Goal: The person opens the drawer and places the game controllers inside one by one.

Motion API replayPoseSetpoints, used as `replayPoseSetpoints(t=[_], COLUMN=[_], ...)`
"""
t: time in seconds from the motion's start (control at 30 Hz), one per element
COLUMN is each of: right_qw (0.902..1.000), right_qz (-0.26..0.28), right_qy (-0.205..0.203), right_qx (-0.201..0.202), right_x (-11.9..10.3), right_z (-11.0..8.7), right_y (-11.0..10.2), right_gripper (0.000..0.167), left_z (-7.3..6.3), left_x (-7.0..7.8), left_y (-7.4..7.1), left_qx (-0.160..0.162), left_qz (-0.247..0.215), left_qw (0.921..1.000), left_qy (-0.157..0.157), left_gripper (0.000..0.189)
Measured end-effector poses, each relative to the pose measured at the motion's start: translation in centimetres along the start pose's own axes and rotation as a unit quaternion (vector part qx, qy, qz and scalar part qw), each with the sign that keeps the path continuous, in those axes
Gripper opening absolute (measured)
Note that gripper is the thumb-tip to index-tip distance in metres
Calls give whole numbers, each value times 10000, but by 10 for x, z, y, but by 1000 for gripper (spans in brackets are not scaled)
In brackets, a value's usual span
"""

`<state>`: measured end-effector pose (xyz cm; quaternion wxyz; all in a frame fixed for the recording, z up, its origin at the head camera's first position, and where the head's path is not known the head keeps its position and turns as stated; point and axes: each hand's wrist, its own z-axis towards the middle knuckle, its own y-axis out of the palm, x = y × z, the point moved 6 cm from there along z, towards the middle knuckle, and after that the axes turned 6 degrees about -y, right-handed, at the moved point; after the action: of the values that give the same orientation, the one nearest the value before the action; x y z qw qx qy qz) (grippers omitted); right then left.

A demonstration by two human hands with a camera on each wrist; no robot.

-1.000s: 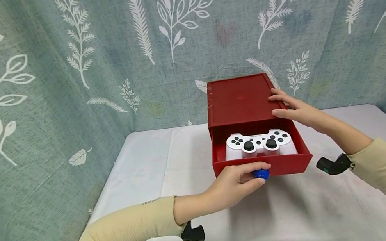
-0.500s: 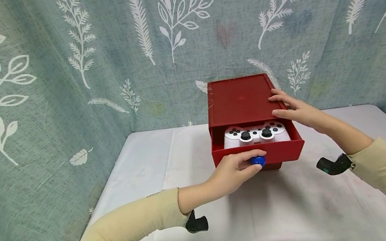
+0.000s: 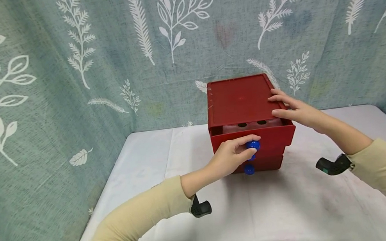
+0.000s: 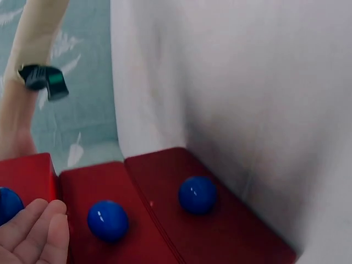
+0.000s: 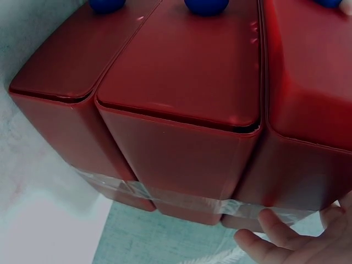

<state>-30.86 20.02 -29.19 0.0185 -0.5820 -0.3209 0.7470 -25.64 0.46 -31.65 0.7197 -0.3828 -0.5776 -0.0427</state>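
Note:
A red drawer cabinet (image 3: 242,99) has its top drawer (image 3: 276,139) slightly out, while the two lower drawer fronts sit flush. The left hand (image 3: 228,157) pinches the top drawer's blue knob (image 3: 253,144) between thumb and fingers. Through the narrow gap above that drawer front, the top of a game controller (image 3: 252,126) shows in shadow, its two thumbsticks visible and the rest hidden. The right hand (image 3: 295,109) rests at the cabinet's upper right edge, fingers spread. In the left wrist view, the middle knob (image 4: 108,220) and bottom knob (image 4: 197,195) are beside the left hand's fingers.
The cabinet stands on a white-covered table (image 3: 182,157). Behind and to the left hangs a green leaf-patterned curtain (image 3: 102,67). Clear tape (image 5: 176,199) runs round the cabinet's side in the right wrist view.
The left hand has pushed the top drawer inward, away from the person, from well out to nearly closed. The controller has gone under the cabinet top. The right hand has stayed put.

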Motion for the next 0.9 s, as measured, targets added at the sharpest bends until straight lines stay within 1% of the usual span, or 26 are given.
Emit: replayPoseSetpoints(t=[0.17, 0.27, 0.43, 0.57, 0.73, 0.9], right_qw=[10000, 10000, 10000, 10000, 10000, 9998], right_qz=[33, 32, 21, 16, 8, -47], right_qy=[27, -2, -24, -4, 3, -61], right_qx=[-19, -14, -11, -31, 37, 183], right_x=[2, 2, 1, 2, 1, -1], right_z=[0, 0, 0, 0, -1, -6], right_y=[1, 1, 0, 1, 1, 1], right_gripper=[59, 59, 59, 59, 61, 59], left_z=[10, 15, 23, 25, 27, 25], left_x=[-6, -8, -13, -15, -16, -18], left_y=[-5, -8, -11, -11, -12, -15], left_qx=[-59, -23, -16, -92, -188, -417], left_qz=[9, 28, -75, -141, -287, -631], left_qw=[10000, 10000, 9999, 9998, 9994, 9968], left_qy=[-70, -87, -108, -87, -75, -264], left_gripper=[37, 37, 37, 37, 37, 42])
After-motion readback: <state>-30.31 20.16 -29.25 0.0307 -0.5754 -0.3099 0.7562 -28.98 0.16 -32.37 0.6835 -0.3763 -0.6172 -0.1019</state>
